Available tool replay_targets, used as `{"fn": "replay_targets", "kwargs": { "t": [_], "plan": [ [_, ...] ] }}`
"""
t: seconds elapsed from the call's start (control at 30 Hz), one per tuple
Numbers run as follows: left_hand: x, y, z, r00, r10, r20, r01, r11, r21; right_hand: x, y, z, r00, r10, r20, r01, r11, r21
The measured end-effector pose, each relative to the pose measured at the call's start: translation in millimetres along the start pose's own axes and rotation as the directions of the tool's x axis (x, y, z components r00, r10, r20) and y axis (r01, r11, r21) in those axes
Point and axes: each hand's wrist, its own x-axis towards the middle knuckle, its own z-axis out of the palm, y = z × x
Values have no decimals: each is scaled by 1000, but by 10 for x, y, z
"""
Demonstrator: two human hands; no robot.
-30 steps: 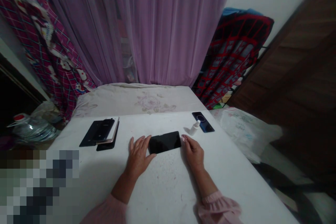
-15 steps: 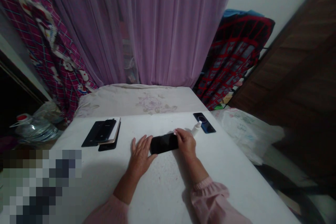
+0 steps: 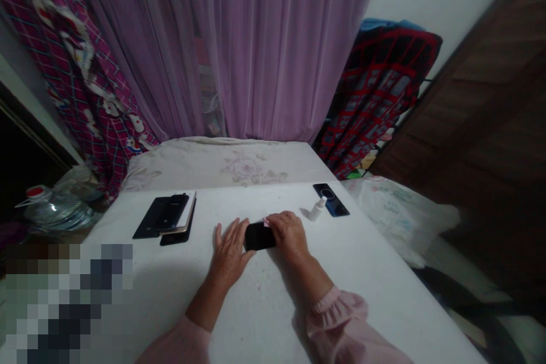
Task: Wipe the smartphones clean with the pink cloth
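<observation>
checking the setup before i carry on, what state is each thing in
black phone: lying flat, screen dark, partly under the right hand
left hand: open, fingers spread, at the phone's left edge
right hand: palm down over the phone's right end
spray bottle: upright, capped
blue phone: lying flat, face up
curtain: drawn

Bare hands [image 3: 229, 253] [image 3: 290, 236] emerge from pale pink sleeves [image 3: 336, 324] with gathered cuffs [image 3: 335, 304].
</observation>
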Motion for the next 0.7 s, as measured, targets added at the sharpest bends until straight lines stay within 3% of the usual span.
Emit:
{"fn": "replay_targets", "kwargs": {
  "t": [0.17, 0.27, 0.37, 0.6, 0.7],
  "plan": [
    [3, 7, -4, 1000, -4, 8, 4, 1000, -6, -118, 402, -146, 994, 53, -94, -56, 998, -36],
    [5, 6, 7, 1000, -7, 4, 7, 1000, -4, -146, 490, -172, 985, 108, -134, -117, 991, -63],
    [6, 7, 15, 1000, -12, 5, 12, 1000, -1, -116, 378, -123, 987, 100, -128, -109, 992, -67],
    [1, 0, 23, 1000, 2, -9, -2, 1000, 5, 32, -202, 97, 1000, -9, -19, 9, 1000, -1],
    [-5, -12, 28, 1000, 13, -16, -13, 1000, 1, 52, -277, 95, 999, -41, 6, 41, 999, 10]
  ]
}}
